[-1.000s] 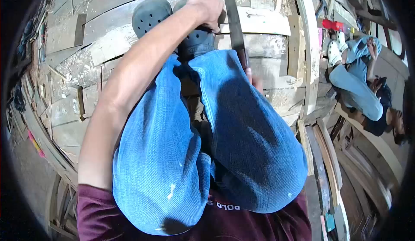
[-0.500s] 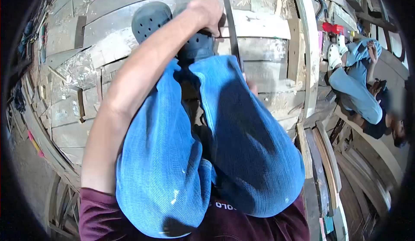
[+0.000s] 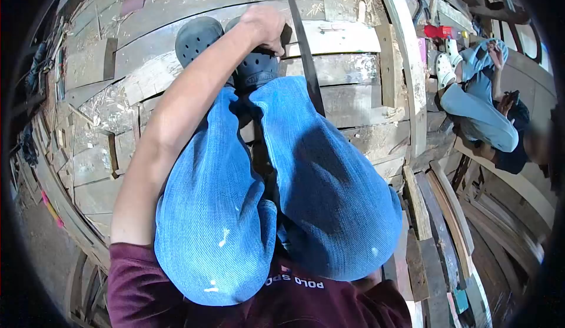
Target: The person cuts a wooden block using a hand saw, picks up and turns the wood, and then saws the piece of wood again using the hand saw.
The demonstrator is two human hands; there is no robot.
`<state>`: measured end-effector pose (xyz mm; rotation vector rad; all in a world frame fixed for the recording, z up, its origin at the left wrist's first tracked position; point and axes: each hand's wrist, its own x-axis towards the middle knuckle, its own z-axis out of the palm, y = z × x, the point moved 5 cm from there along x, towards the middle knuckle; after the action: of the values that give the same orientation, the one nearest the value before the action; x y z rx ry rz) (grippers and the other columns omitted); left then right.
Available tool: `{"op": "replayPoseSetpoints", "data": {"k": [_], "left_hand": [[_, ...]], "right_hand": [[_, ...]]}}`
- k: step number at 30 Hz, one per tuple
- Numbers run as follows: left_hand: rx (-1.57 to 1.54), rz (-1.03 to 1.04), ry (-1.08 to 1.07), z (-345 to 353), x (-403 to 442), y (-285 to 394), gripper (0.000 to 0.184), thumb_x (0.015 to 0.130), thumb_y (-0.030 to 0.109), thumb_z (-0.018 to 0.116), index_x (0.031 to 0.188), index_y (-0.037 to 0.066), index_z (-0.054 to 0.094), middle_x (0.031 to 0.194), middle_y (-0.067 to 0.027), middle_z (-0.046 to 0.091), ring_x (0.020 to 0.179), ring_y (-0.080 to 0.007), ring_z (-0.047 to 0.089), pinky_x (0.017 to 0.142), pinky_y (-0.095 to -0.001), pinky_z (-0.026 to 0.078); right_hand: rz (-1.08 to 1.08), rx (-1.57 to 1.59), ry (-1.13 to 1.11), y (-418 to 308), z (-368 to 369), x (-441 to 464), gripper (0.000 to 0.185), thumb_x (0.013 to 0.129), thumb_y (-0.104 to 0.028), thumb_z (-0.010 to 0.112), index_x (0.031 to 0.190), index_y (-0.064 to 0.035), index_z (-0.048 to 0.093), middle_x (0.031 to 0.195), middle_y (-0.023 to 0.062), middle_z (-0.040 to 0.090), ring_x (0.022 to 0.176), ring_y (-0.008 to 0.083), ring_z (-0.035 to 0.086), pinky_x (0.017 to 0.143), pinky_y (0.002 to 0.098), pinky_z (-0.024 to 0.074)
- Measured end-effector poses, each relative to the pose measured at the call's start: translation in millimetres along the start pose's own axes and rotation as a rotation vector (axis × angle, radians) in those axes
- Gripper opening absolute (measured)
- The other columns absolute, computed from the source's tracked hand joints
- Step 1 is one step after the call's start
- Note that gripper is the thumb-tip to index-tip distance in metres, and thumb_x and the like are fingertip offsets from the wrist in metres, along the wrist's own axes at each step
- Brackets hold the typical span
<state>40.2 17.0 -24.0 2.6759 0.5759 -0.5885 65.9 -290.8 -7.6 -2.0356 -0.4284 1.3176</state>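
Note:
My left hand (image 3: 266, 29) is closed beside the toe of the right dark clog (image 3: 258, 68), its fingers curled down around something I cannot make out. The left clog (image 3: 199, 38) is partly behind my forearm. A long dark flat blade (image 3: 303, 51) slants past the fingers of this hand, its lower end hidden behind my right knee in blue jeans (image 3: 335, 192). My right hand is out of sight behind that leg; a little skin of the right arm shows by the maroon shirt (image 3: 235, 304).
Worn boards (image 3: 347, 101) lie under my feet, with wood shavings on them. Upright timber (image 3: 409, 63) and stacked planks (image 3: 441, 222) stand at the right. Farther right sits another person (image 3: 479, 116), near a red object (image 3: 438, 32). Left lies a block (image 3: 91, 63).
The blade has shifted up and left in view and its lower part shows less. The fingers of my right hand, seen beside the knee before, are now hidden. My left hand appears slightly farther left.

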Motion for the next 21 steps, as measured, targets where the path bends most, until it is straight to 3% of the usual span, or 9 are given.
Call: {"op": "replayPoseSetpoints", "data": {"k": [8, 11, 12, 15, 16, 20, 21], "left_hand": [[0.039, -0.046, -0.054, -5.8, -3.9, 3.2, 0.051, 0.058, 0.05, 0.075, 0.085, 0.007, 0.07, 0.087, -0.0135, 0.068, 0.084, -0.0281, 0.065, 0.075, -0.0369, 0.052], [0.013, -0.055, -0.032, -9.5, -7.8, 3.0, 0.052, 0.058, 0.05, 0.075, 0.086, 0.006, 0.07, 0.089, -0.0137, 0.068, 0.086, -0.0281, 0.065, 0.076, -0.0362, 0.052], [0.024, -0.015, -0.057, -6.3, -6.1, 2.8, 0.058, 0.06, 0.053, 0.073, 0.087, 0.001, 0.068, 0.089, -0.0179, 0.067, 0.086, -0.0311, 0.065, 0.077, -0.0384, 0.051], [0.004, -0.024, 0.001, -5.4, -6.0, 0.2, 0.062, 0.063, 0.053, 0.07, 0.095, 0.0, 0.065, 0.092, -0.0184, 0.066, 0.089, -0.0325, 0.063, 0.079, -0.0398, 0.051], [-0.006, -0.019, 0.018, -6.1, -5.8, 0.0, 0.063, 0.066, 0.054, 0.068, 0.099, 0.0, 0.062, 0.094, -0.0195, 0.065, 0.091, -0.0329, 0.063, 0.08, -0.0409, 0.05], [-0.088, -0.045, 0.132, -3.2, -3.1, -4.1, 0.055, 0.071, 0.048, 0.066, 0.1, 0.001, 0.059, 0.094, -0.0196, 0.064, 0.089, -0.0346, 0.062, 0.08, -0.043, 0.05], [-0.101, -0.078, 0.136, 2.4, -0.3, -7.1, 0.053, 0.071, 0.047, 0.066, 0.099, 0.002, 0.06, 0.094, -0.0198, 0.064, 0.089, -0.0346, 0.062, 0.08, -0.0429, 0.05]], "right_hand": [[0.053, 0.149, -0.037, 15.8, -46.4, -108.2, 0.043, 0.082, -0.023, 0.063, 0.112, 0.006, 0.052, 0.103, 0.0131, 0.056, 0.092, 0.016, 0.052, 0.079, 0.0331, 0.0439], [0.048, 0.19, -0.041, 18.4, -62.1, -132.6, 0.047, 0.081, -0.021, 0.065, 0.116, 0.0058, 0.052, 0.107, 0.0139, 0.057, 0.096, 0.0164, 0.052, 0.081, 0.0333, 0.0446], [0.012, 0.156, -0.039, 18.2, -64.0, -136.6, 0.048, 0.08, -0.021, 0.066, 0.117, 0.0058, 0.051, 0.109, 0.0142, 0.057, 0.097, 0.0165, 0.053, 0.082, 0.0333, 0.0448], [-0.18, -0.11, 0.02, 19.7, -72.5, -139.2, 0.036, 0.079, -0.02, 0.065, 0.102, 0.0058, 0.055, 0.096, 0.0139, 0.058, 0.084, 0.0155, 0.053, 0.067, 0.0336, 0.0462], [0.006, 0.214, 0.157, 40.3, -67.2, -142.4, 0.021, 0.082, -0.018, 0.06, 0.086, 0.0025, 0.058, 0.079, 0.0072, 0.056, 0.071, 0.0177, 0.052, 0.058, 0.0321, 0.0437], [-0.405, -0.067, 0.193, 19.6, -67.8, -141.6, 0.04, 0.091, -0.028, 0.055, 0.069, 0.0051, 0.056, 0.054, -0.0001, 0.045, 0.052, 0.0083, 0.04, 0.046, 0.0289, 0.0326], [-0.301, -0.023, 0.202, 20.9, -70.0, -143.6, 0.036, 0.089, -0.025, 0.058, 0.069, 0.0043, 0.055, 0.054, -0.0011, 0.044, 0.052, 0.0075, 0.039, 0.046, 0.0275, 0.0313]]}}
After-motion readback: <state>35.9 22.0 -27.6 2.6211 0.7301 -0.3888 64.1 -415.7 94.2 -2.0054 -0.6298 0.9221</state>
